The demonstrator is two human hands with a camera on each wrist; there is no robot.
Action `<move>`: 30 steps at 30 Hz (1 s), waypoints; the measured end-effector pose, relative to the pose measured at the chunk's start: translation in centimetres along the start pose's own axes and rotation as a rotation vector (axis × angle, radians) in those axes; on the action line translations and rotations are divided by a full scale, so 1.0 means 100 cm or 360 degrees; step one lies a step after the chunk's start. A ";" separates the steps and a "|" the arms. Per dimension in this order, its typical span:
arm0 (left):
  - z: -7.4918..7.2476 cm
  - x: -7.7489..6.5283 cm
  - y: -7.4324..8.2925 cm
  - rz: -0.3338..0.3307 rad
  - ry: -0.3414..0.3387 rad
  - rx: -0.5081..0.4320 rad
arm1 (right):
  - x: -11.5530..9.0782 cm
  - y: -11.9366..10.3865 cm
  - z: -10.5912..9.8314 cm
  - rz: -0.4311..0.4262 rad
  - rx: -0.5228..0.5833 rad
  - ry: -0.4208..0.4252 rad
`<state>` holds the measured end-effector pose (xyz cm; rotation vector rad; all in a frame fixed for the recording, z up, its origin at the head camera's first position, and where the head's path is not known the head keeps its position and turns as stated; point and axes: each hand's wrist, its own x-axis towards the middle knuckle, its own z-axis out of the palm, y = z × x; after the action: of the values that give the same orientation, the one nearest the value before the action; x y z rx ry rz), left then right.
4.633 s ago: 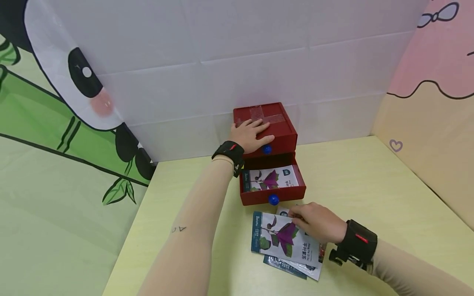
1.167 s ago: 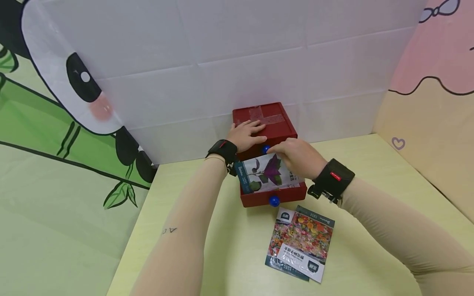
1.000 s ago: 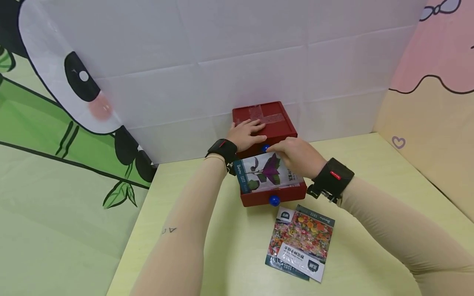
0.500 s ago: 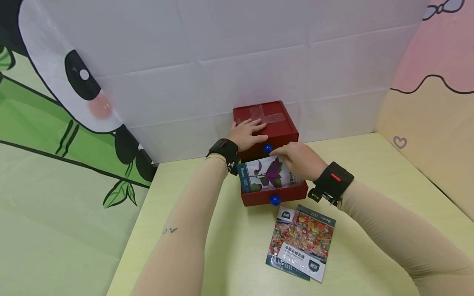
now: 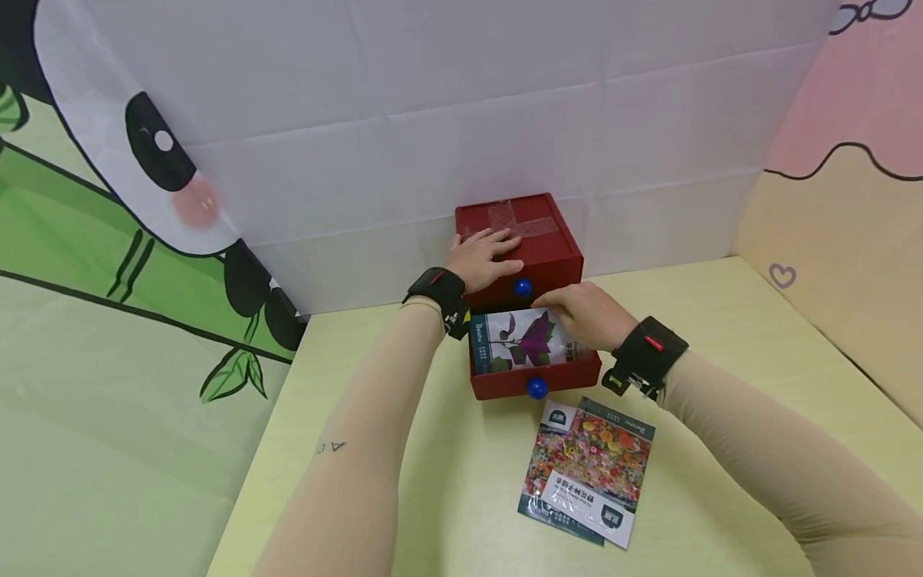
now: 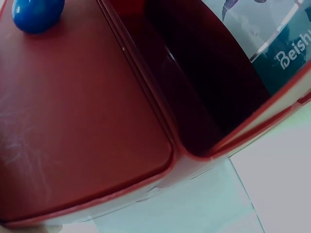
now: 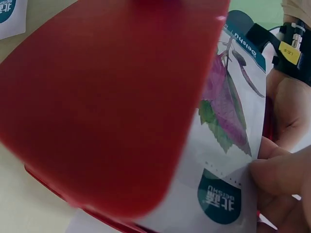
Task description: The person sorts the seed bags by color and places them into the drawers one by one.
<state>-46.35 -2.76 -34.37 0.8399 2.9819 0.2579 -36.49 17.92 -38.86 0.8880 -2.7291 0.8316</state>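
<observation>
A red two-drawer box (image 5: 537, 248) stands against the back wall, its lower drawer (image 5: 497, 387) pulled out. My left hand (image 5: 481, 260) rests on the box top with fingers spread. My right hand (image 5: 591, 315) pinches the back edge of a seed packet (image 5: 522, 340) with a purple leaf picture, lying within the drawer. In the right wrist view, thumb and fingers (image 7: 277, 172) hold that packet's edge (image 7: 228, 121) behind the blurred red drawer front (image 7: 107, 97). The left wrist view shows the packet's teal end (image 6: 286, 58) beside the dark drawer interior.
Flower-picture seed packets (image 5: 591, 469) lie overlapped on the pale yellow table (image 5: 461, 497) in front of the drawer. Blue round knobs are on the upper drawer (image 5: 522, 287) and the lower drawer (image 5: 537, 389). A printed cloth wall (image 5: 404, 168) stands right behind the box.
The purple-leaf packet has gone from the table pile into the drawer in my right hand. Over the last second it has straightened and sunk lower. My left hand has stayed on the box.
</observation>
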 end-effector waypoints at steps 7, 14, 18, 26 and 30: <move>0.001 0.001 -0.001 -0.0011 0.0008 0.0008 | 0.005 0.007 0.005 0.0047 0.0019 -0.0034; 0.002 0.001 -0.001 -0.0023 0.0005 0.0034 | 0.010 0.013 0.015 0.0076 -0.0031 -0.0057; 0.002 0.002 0.000 -0.0021 0.0019 0.0039 | 0.013 0.015 0.020 0.0103 -0.0085 -0.0083; 0.002 0.001 0.000 -0.0014 0.0032 0.0037 | 0.016 0.016 0.028 0.0066 -0.0193 -0.0163; 0.003 0.001 0.000 -0.0012 0.0040 0.0041 | 0.015 0.018 0.032 0.0028 -0.0276 -0.0230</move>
<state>-46.42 -2.64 -34.64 0.8341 3.0173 0.2315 -38.67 16.64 -41.96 0.9224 -2.8819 0.5423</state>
